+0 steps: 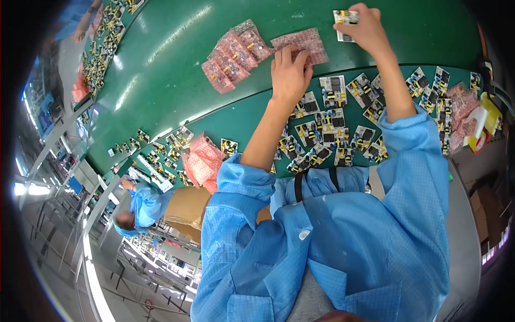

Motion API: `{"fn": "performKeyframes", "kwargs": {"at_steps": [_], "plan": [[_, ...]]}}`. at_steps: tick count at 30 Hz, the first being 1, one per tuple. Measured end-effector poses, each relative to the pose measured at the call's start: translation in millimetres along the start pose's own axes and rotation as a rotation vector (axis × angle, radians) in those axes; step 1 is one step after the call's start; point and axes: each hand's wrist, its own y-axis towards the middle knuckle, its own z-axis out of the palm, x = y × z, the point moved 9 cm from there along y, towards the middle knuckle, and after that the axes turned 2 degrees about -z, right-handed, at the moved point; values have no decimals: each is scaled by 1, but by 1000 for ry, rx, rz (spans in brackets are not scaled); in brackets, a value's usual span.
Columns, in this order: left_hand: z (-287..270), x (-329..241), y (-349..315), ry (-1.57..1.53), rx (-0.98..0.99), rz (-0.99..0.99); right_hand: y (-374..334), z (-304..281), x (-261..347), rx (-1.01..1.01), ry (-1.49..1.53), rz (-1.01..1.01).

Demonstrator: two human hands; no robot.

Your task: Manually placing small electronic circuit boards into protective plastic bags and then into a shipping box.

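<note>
My left hand [290,72] rests on a pink bubble-wrap bag [308,44] lying on the green bench, its fingers bent over the bag's near left edge. Whether those fingers pinch the bag or only press on it, I cannot tell. Farther right, my right hand [366,29] is closed on a circuit board [346,18] with white and yellow parts, held by its right side above the bench. To the left of the bag lies an overlapping row of pink bubble-wrap bags [234,58] with boards inside.
Many loose circuit boards [332,119] cover the near strip of bench beneath my arms. Crumpled pink bubble wrap [204,159] lies at the left, more [462,110] at the right beside a yellow and white package [485,121]. A co-worker in blue [144,206] sits at the far left.
</note>
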Motion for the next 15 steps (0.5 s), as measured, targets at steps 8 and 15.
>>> {"fn": "performKeyframes", "kwargs": {"at_steps": [8,15], "plan": [[-1,-38,19,-12,-7,117,-15,3,-98,362,467,9],[4,-19,35,24,72,215,-28,15,-97,455,658,43]]}}
